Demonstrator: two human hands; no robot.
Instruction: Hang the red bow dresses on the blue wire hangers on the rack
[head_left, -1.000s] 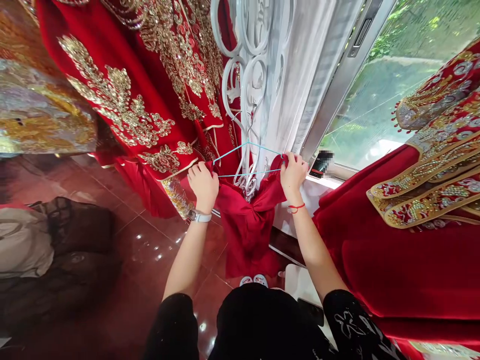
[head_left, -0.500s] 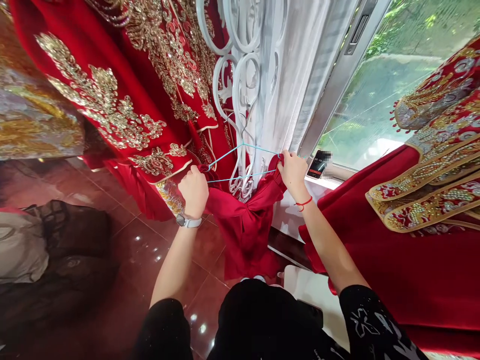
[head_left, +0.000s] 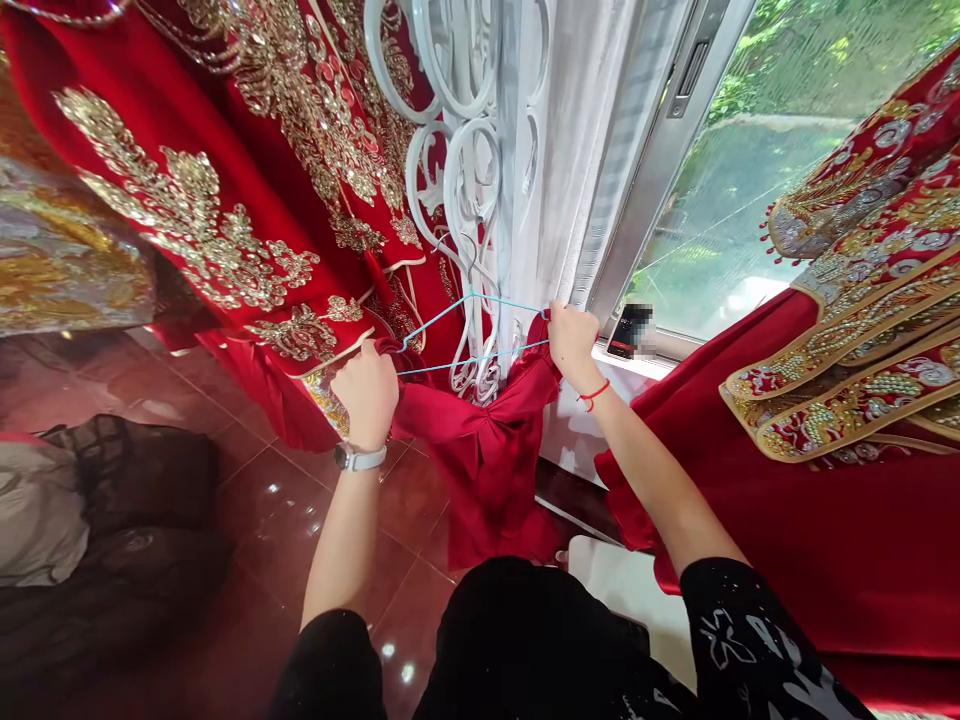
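Note:
A plain red satin garment (head_left: 487,460) hangs from a thin light-blue wire hanger (head_left: 472,330), whose hook rests on a white ornate metal grille (head_left: 457,180). My left hand (head_left: 366,392), with a watch on its wrist, is closed around the garment's left end at the hanger's left tip. My right hand (head_left: 571,338), with a red string on its wrist, pinches the garment's right end at the hanger's right tip. The fabric sags in folds between my hands.
Red gowns with gold embroidery hang at the left (head_left: 247,200) and right (head_left: 840,400). A white sheer curtain (head_left: 592,130) and a window frame stand behind. A phone (head_left: 628,332) leans on the sill. Dark bags (head_left: 127,530) lie on the glossy red floor.
Both hands, the hanger and the red garment have drifted slightly left and up in view as my head shifted. The grips stay the same.

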